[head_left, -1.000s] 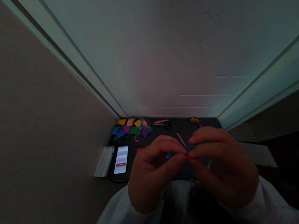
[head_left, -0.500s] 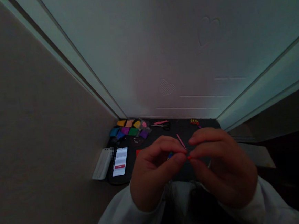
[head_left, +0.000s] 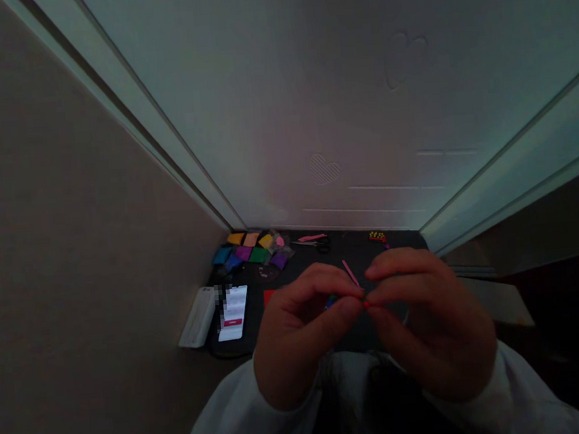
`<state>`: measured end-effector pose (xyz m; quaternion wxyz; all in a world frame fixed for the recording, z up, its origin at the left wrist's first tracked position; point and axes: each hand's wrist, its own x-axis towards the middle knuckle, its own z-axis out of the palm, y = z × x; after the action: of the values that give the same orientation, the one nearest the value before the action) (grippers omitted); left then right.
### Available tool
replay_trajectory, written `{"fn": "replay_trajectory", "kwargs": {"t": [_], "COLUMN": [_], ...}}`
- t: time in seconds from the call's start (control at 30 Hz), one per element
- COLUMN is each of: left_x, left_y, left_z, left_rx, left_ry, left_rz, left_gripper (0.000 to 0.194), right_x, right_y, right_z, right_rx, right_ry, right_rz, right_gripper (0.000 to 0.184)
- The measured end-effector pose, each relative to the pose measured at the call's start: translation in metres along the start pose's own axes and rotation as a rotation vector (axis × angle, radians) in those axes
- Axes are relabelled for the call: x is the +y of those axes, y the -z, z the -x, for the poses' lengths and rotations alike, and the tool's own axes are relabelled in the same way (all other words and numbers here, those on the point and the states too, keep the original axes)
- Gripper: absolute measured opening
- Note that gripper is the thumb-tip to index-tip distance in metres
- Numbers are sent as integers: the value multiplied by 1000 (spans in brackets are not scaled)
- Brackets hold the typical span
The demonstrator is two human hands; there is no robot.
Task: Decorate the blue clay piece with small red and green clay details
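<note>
A tiny red piece [head_left: 366, 304] shows between my fingertips; its kind is too small to make out, though it resembles a bit of modelling clay. My left hand [head_left: 306, 336] pinches at its left side, thumb against forefinger. From the right, my right hand [head_left: 431, 326] pinches the same piece with thumb and fingers. Behind the left hand's fingers a small blue and green thing [head_left: 331, 300] partly shows. A pink stick-like tool [head_left: 351, 272] lies on the dark table [head_left: 294, 273] just beyond the fingertips. Part of a red flat piece [head_left: 269, 297] sticks out beside my left hand.
Several coloured packets [head_left: 252, 250] lie at the back left. Black-handled scissors [head_left: 316, 243] rest near the door panel [head_left: 311, 108]. A lit phone [head_left: 233, 313] and a white object [head_left: 197, 318] are at the left. A small red piece with yellow dots [head_left: 376, 235] sits at the back right.
Both hands stay nearly in place, with the fingertips still together around the red piece. The view has shifted very slightly.
</note>
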<state>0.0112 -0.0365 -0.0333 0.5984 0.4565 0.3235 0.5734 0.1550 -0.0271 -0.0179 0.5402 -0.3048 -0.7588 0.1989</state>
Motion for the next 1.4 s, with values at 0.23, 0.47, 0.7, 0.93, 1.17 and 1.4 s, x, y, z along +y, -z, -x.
{"fn": "replay_trajectory", "kwargs": {"t": [0.23,0.47,0.7,0.93,1.17,1.4], "left_x": [1,6,5,7,7,6], "left_y": [-1,0,-2,-4,-3,-3], "left_z": [2,7,9,9,10,8], "left_rx": [21,71,67,76,84,92], "left_ry": [-19,-211,-279,-336,-301,-252], "left_rz": [-41,-322,-409,-472,-425,-385], "left_gripper": [8,23,24,23,22,20], "right_x": [-2,0,1,-1,-1,0], "right_y": [-1,0,-2,-2,-1,-1], "right_z": [-2,0,0,1,0,2], "right_rx": [16,23,42,48,47,49], "right_ry": [-10,-17,-23,-18,-22,-18], "right_rz": [22,38,39,44,56,42], "right_gripper": [17,19,20,20,19,19]}}
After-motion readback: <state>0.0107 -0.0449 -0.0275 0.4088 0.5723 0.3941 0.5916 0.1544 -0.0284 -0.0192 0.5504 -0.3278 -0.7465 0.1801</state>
